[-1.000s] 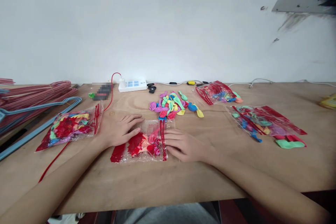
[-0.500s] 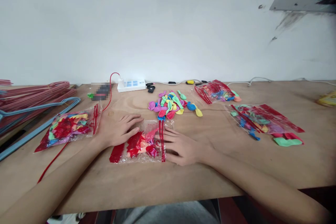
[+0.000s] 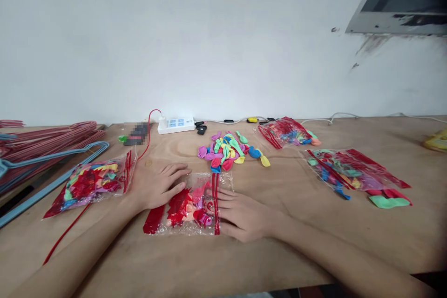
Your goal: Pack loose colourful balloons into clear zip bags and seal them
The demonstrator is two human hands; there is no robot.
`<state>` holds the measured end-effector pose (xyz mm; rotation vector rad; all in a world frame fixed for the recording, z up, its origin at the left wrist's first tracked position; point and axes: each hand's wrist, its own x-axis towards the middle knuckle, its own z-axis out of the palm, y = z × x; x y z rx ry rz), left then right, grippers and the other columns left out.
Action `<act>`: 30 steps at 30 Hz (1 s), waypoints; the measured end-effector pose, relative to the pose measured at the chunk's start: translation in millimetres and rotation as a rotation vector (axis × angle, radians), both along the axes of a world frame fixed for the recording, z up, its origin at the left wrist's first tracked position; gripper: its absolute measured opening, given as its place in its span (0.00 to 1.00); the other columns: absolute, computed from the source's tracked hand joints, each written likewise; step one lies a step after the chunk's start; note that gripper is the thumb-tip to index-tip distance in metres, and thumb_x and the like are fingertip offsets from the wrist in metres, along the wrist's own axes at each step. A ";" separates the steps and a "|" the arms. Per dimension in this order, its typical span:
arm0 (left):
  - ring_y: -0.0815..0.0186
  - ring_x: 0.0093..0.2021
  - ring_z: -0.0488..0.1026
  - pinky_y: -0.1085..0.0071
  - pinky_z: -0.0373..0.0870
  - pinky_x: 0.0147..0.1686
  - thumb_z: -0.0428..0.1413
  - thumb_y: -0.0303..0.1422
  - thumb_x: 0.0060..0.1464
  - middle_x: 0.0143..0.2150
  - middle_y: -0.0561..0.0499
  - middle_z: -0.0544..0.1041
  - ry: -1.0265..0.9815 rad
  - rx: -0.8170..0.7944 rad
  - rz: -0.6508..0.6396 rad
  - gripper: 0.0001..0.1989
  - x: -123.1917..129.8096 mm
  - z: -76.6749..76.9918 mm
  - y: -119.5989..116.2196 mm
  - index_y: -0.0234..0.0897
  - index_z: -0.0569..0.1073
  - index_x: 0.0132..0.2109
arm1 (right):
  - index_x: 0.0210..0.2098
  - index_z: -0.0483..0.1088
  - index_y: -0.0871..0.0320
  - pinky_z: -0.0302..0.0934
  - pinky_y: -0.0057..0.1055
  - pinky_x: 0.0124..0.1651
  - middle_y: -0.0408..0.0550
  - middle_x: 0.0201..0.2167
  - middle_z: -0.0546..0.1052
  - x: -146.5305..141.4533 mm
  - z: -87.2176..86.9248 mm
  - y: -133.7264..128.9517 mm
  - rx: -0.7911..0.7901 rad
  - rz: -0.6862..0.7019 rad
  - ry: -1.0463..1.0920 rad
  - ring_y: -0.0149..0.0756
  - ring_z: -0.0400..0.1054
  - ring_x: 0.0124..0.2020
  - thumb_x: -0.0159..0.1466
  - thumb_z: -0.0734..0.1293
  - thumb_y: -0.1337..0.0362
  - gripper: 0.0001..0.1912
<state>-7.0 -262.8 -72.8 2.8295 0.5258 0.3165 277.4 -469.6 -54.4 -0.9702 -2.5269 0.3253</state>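
You're indoors, in a home or small workshop, which you can't tell: a wide wooden table, scuffed white wall, power strip at the far edge, hangers piled left.

Power strip: white, blue-marked sockets, at back of surface near wall.
Plug: white, seated at strip's left end.
Red cord: arcs up off plug, drops to surface.
Hangers: pink stack far left, blue hangers in front of it.
Dark object: left of strip, pixelated, can't ID; green bit at its left side.
Black item: just off strip's right end.
Yellow piece: by the wall.
White cord: along wall base.
Right edge: yellow object, blurry.
Wall panel: upper right, grey frame, scuffs below.
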 end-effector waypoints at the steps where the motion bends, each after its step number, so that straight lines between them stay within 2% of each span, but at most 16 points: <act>1: 0.51 0.74 0.64 0.47 0.59 0.75 0.46 0.48 0.78 0.76 0.46 0.66 -0.002 -0.003 0.003 0.25 0.0 0.2 -0.2 0.49 0.67 0.74 | 0.73 0.66 0.55 0.46 0.52 0.81 0.55 0.68 0.74 -0.3 0.6 -0.5 0.001 0.011 0.015 0.46 0.59 0.76 0.78 0.63 0.61 0.25; 4: 0.50 0.75 0.63 0.46 0.59 0.75 0.46 0.49 0.78 0.76 0.46 0.66 -0.013 -0.010 0.010 0.25 0.6 1.0 -1.5 0.49 0.67 0.74 | 0.68 0.71 0.55 0.57 0.50 0.77 0.55 0.63 0.79 0.2 -2.2 -0.7 0.034 -0.058 0.086 0.45 0.67 0.70 0.77 0.61 0.65 0.22; 7: 0.50 0.74 0.64 0.46 0.58 0.75 0.45 0.49 0.78 0.75 0.46 0.67 -0.012 -0.017 0.016 0.25 1.2 1.6 -2.3 0.49 0.68 0.73 | 0.65 0.73 0.57 0.65 0.49 0.71 0.58 0.61 0.79 1.5 -10.0 1.0 0.074 -0.227 0.159 0.47 0.71 0.65 0.76 0.62 0.66 0.20; 11: 0.50 0.74 0.64 0.46 0.59 0.75 0.46 0.48 0.78 0.75 0.46 0.66 -0.006 -0.015 0.013 0.25 1.0 1.3 -1.3 0.49 0.68 0.74 | 0.67 0.70 0.60 0.64 0.52 0.72 0.62 0.65 0.76 1.2 -17.4 4.2 0.085 -0.391 0.150 0.51 0.68 0.69 0.76 0.64 0.63 0.22; 14: 0.50 0.74 0.65 0.47 0.60 0.74 0.46 0.48 0.78 0.75 0.46 0.67 -0.023 0.000 -0.003 0.25 0.4 0.8 0.0 0.50 0.68 0.74 | 0.67 0.71 0.61 0.56 0.55 0.77 0.62 0.67 0.75 0.5 -14.7 4.5 0.068 -0.338 0.075 0.52 0.65 0.71 0.76 0.65 0.61 0.23; 17: 0.50 0.73 0.66 0.47 0.61 0.74 0.46 0.47 0.77 0.75 0.46 0.67 -0.032 0.011 -0.012 0.25 0.1 0.8 0.7 0.50 0.68 0.74 | 0.69 0.70 0.53 0.46 0.54 0.81 0.55 0.68 0.75 -0.4 -8.3 2.5 0.053 -0.147 0.013 0.47 0.62 0.74 0.77 0.64 0.59 0.23; 20: 0.50 0.73 0.66 0.47 0.61 0.74 0.46 0.47 0.77 0.75 0.47 0.67 -0.018 0.012 0.000 0.25 0.0 1.1 0.9 0.51 0.67 0.74 | 0.72 0.67 0.50 0.42 0.52 0.82 0.52 0.70 0.73 -2.2 -3.4 0.5 0.058 -0.036 0.006 0.43 0.60 0.75 0.78 0.63 0.59 0.25; 23: 0.50 0.73 0.65 0.46 0.60 0.74 0.45 0.48 0.78 0.75 0.47 0.66 0.004 0.010 0.004 0.25 0.1 1.3 0.9 0.51 0.67 0.74 | 0.72 0.68 0.51 0.45 0.52 0.81 0.52 0.69 0.74 -3.4 -1.7 0.1 0.075 -0.036 0.026 0.44 0.61 0.74 0.78 0.62 0.60 0.24; 25: 0.50 0.74 0.64 0.46 0.59 0.74 0.45 0.48 0.78 0.75 0.47 0.66 0.011 0.007 0.003 0.25 0.3 1.4 0.7 0.51 0.66 0.75 | 0.69 0.71 0.53 0.53 0.50 0.78 0.53 0.66 0.77 -2.3 -3.1 0.8 0.083 -0.069 0.048 0.45 0.65 0.71 0.77 0.63 0.61 0.22; 28: 0.50 0.74 0.64 0.45 0.59 0.74 0.45 0.48 0.78 0.75 0.46 0.66 0.010 0.005 0.001 0.25 0.6 1.3 0.7 0.50 0.66 0.74 | 0.60 0.77 0.54 0.66 0.47 0.67 0.53 0.54 0.83 4.9 -9.8 4.0 0.128 -0.173 0.135 0.45 0.74 0.60 0.76 0.63 0.64 0.16; 30: 0.50 0.74 0.63 0.45 0.58 0.74 0.45 0.48 0.78 0.76 0.46 0.65 0.012 0.002 -0.005 0.25 0.3 1.0 1.3 0.49 0.66 0.74 | 0.55 0.79 0.53 0.70 0.47 0.60 0.52 0.49 0.84 13.7 -15.7 8.4 0.185 -0.269 0.226 0.45 0.77 0.52 0.74 0.64 0.67 0.14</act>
